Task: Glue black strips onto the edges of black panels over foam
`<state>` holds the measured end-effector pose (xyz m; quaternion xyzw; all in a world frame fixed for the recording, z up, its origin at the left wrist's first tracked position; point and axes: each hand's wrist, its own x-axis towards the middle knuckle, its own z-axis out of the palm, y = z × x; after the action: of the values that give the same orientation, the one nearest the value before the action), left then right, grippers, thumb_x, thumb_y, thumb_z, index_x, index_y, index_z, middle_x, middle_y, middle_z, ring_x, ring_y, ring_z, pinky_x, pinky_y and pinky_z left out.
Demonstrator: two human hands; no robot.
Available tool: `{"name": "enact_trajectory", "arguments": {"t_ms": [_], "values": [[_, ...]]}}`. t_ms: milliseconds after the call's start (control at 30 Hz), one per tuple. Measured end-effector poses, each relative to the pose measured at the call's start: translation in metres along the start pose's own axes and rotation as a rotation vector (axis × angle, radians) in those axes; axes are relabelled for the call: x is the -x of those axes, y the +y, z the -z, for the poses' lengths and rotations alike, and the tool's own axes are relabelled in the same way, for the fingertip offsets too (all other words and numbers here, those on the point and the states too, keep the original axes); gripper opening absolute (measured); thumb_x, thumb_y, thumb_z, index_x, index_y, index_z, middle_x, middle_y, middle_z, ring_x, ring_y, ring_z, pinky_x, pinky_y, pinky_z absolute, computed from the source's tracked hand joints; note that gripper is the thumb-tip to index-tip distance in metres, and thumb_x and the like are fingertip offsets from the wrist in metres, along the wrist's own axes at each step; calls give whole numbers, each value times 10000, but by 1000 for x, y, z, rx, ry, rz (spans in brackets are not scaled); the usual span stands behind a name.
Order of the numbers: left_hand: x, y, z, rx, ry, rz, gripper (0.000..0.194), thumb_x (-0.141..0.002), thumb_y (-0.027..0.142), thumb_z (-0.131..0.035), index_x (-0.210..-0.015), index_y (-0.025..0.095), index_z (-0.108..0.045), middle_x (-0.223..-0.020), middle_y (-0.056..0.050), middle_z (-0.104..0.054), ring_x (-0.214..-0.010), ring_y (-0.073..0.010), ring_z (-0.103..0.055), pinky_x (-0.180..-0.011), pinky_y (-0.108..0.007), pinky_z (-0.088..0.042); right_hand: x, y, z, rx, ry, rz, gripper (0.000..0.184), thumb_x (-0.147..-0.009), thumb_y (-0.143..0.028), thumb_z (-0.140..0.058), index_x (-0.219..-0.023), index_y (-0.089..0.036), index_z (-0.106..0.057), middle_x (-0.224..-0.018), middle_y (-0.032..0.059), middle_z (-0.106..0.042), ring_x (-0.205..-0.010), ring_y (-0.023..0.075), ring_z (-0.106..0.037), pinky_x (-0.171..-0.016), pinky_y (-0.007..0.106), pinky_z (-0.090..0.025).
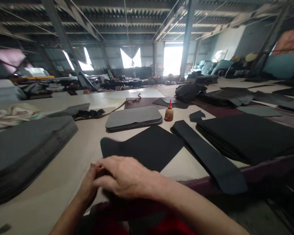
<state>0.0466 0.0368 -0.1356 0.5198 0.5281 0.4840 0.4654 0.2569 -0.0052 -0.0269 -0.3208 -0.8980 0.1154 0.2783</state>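
Note:
A black fabric sheet lies on the table in front of me, its left end curling up. At its near left edge my right hand is closed, fingers bent around the edge. My left hand meets it there, fingertips pressed together at the same edge; the right hand hides part of it. Beyond the sheet is a stack of grey rounded panels. A small glue bottle with a red pointed tip stands upright beside that stack. To the right lies a long dark strip, its near end hanging past the table edge.
A thick stack of dark grey panels fills the left side of the table. Another black stack lies at the right. Farther back are a dark bundle, a small dark scrap and a thin brown strap.

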Motion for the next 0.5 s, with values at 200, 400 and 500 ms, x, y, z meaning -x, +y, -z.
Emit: {"name": "enact_trajectory", "arguments": {"t_ms": [200, 400, 500], "values": [[0, 6, -5, 248, -79, 30, 729, -803, 578, -729, -1378, 178, -526, -1174, -108, -720, -1067, -324, -678, -923, -415, -570, 40, 52, -8, -125, 122, -147, 331, -1006, -394, -567, -1259, -190, -629, -1282, 72, -665, -1209, 197, -599, -1046, 285, -445], [0, 2, -6, 232, -70, 61, 792, -695, 377, -872, -1384, 203, -521, -1240, -118, -699, -1054, -315, -697, -948, -401, -572, 110, 157, 7, 434, 76, -663, 222, -1011, -312, -539, -1043, -134, -669, -1104, 139, -665, -1055, 273, -607, -958, 386, -464], [-7, 2, -5, 274, -3, 58, 744, -699, 318, -864, -1361, 207, -544, -1213, -113, -711, -990, -300, -717, -861, -387, -607, 128, 163, -6, 630, 83, -653, 198, -1011, -321, -519, -973, -168, -640, -1025, 118, -624, -960, 272, -575, -894, 405, -462]]}}
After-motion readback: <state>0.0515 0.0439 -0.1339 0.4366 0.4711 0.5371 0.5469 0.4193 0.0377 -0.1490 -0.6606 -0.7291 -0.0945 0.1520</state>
